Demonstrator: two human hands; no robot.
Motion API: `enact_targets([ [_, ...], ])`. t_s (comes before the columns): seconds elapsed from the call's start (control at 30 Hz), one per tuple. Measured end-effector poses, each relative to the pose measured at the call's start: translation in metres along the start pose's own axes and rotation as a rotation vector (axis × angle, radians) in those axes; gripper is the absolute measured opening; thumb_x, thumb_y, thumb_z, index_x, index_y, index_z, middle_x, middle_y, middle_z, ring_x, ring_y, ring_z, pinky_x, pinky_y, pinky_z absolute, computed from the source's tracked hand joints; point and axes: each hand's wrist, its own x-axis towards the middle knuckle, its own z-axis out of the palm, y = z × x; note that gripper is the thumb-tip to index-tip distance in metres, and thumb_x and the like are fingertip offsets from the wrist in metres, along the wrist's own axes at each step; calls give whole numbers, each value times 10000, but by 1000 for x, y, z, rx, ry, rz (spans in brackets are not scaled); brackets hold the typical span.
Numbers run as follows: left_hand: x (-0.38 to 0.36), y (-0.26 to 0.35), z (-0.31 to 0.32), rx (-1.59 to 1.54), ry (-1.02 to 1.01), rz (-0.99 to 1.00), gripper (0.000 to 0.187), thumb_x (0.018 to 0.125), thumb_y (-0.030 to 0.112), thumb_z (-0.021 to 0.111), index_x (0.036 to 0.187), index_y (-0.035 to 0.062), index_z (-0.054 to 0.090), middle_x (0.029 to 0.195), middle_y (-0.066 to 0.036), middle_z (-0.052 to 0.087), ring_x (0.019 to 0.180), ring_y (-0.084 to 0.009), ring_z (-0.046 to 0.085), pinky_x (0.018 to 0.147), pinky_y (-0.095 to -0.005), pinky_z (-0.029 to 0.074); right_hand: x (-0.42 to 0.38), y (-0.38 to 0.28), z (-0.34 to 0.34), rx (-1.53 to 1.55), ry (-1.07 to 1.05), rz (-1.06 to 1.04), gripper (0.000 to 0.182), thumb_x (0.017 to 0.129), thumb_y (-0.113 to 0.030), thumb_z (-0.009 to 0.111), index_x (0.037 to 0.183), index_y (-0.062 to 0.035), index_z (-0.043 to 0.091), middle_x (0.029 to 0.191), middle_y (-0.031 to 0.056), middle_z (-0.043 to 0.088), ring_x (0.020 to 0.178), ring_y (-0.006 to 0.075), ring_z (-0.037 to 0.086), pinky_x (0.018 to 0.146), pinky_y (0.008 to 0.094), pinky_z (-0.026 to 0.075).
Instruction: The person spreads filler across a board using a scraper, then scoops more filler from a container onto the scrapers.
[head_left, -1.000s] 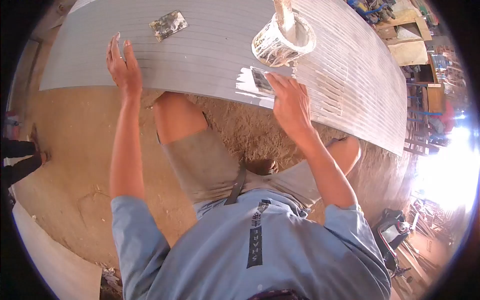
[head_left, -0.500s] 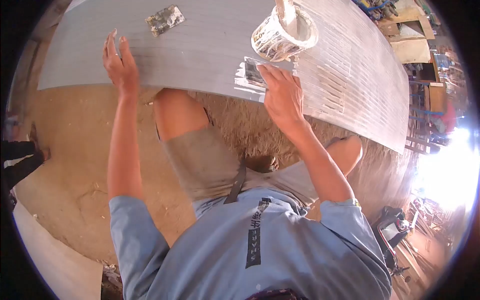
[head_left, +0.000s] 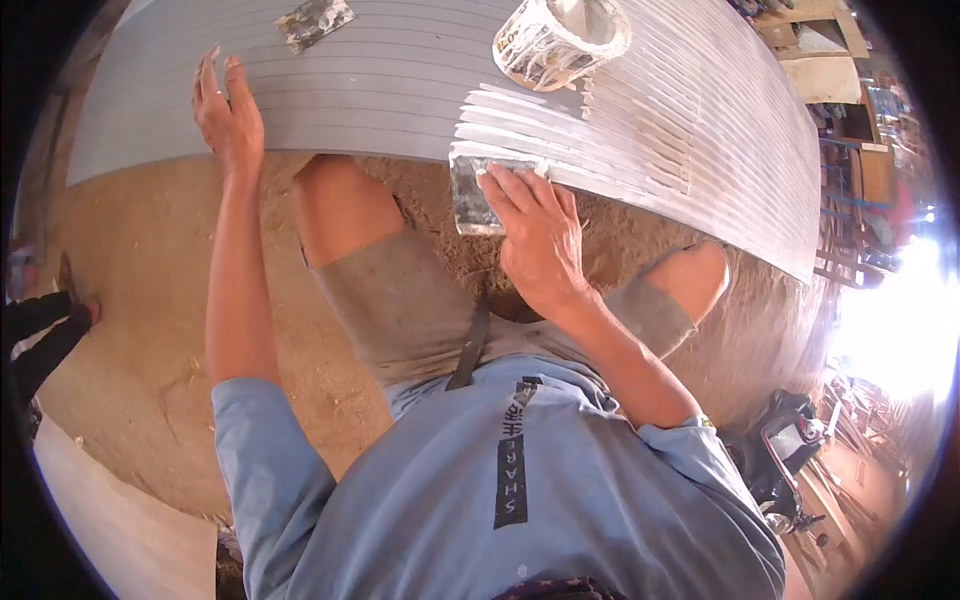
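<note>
Right hand [head_left: 535, 235] grips a flat, putty-smeared metal scraper blade [head_left: 472, 193], fingers closed over its upper edge; blade sits at the near edge of the grey ribbed panel [head_left: 400, 90], over white filler streaks. Left hand [head_left: 225, 115] lies flat on the panel, fingers extended, holding nothing. White putty-stained tub [head_left: 560, 40] and a second scraper [head_left: 313, 22] rest on the panel.
</note>
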Motion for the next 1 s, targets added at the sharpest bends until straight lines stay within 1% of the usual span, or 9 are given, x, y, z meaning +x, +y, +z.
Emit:
enact_targets([
  [0.07, 0, 4, -2, -10, -1, 2, 448, 1020, 313, 502, 1353, 15, 540, 1395, -202, 529, 1330, -352, 445, 1089, -431, 360, -8, 0, -6, 12, -25, 0, 540, 775, 16, 582, 1308, -73, 571, 1354, 62, 545, 1225, 256, 495, 996, 446, 387],
  [0.2, 2, -1, -1, 41, 28, 23, 438, 1020, 301, 504, 1349, 15, 543, 1386, -199, 538, 1324, -353, 455, 1087, -433, 365, -22, 9, -28, 42, -18, 32, 534, 762, 32, 563, 1284, -78, 601, 1306, 72, 596, 1200, 262, 534, 987, 439, 400],
  [0.23, 2, -2, -1, 43, 25, 29, 434, 1019, 294, 508, 1348, 13, 543, 1383, -200, 541, 1314, -356, 465, 1084, -432, 370, -19, 17, -32, 39, -17, 25, 534, 762, 32, 563, 1284, -78, 601, 1306, 72, 596, 1200, 262, 534, 987, 439, 400],
  [0.3, 1, -5, -2, 47, 19, 35, 430, 1018, 287, 511, 1346, 11, 544, 1380, -200, 543, 1305, -359, 475, 1081, -432, 374, -4, 40, -38, -51, 105, 48, 518, 768, 41, 546, 1267, -75, 619, 1277, 79, 625, 1187, 261, 552, 982, 428, 406],
  [0.47, 1, -10, 1, 36, 79, 119, 398, 1011, 259, 525, 1318, 9, 572, 1343, -200, 571, 1262, -367, 513, 1057, -432, 396, 32, 106, -16, -174, 142, -2, 509, 773, 50, 538, 1260, -72, 621, 1290, 70, 624, 1193, 265, 548, 984, 417, 408],
  [0.57, 0, -5, 1, 1, 50, 33, 419, 1007, 307, 525, 1312, 25, 580, 1350, -182, 575, 1289, -362, 484, 1071, -450, 375, 35, 104, -12, -162, 127, 19, 514, 771, 55, 539, 1262, -73, 616, 1304, 61, 615, 1194, 267, 545, 989, 416, 406],
  [0.63, 0, -8, 2, 5, 32, 39, 422, 1007, 314, 525, 1314, 29, 580, 1346, -181, 578, 1284, -362, 489, 1067, -449, 380, 28, 99, -10, -145, 115, 59, 517, 769, 57, 539, 1264, -73, 613, 1311, 58, 611, 1195, 267, 544, 993, 418, 405],
  [0.9, 1, -5, 2, 3, 15, 43, 430, 1010, 332, 513, 1328, 50, 576, 1357, -181, 568, 1285, -361, 488, 1068, -446, 385, -22, 52, -18, -81, 19, 31, 556, 743, 39, 557, 1281, -87, 611, 1328, 56, 589, 1211, 265, 522, 997, 429, 404],
  [1.0, 1, -1, 1, -10, 19, 43, 422, 1012, 301, 524, 1324, 22, 575, 1372, -187, 555, 1297, -345, 490, 1080, -416, 376, -38, 42, -22, -74, 3, 40, 568, 742, 40, 557, 1294, -85, 607, 1338, 48, 584, 1211, 264, 516, 997, 435, 402],
])
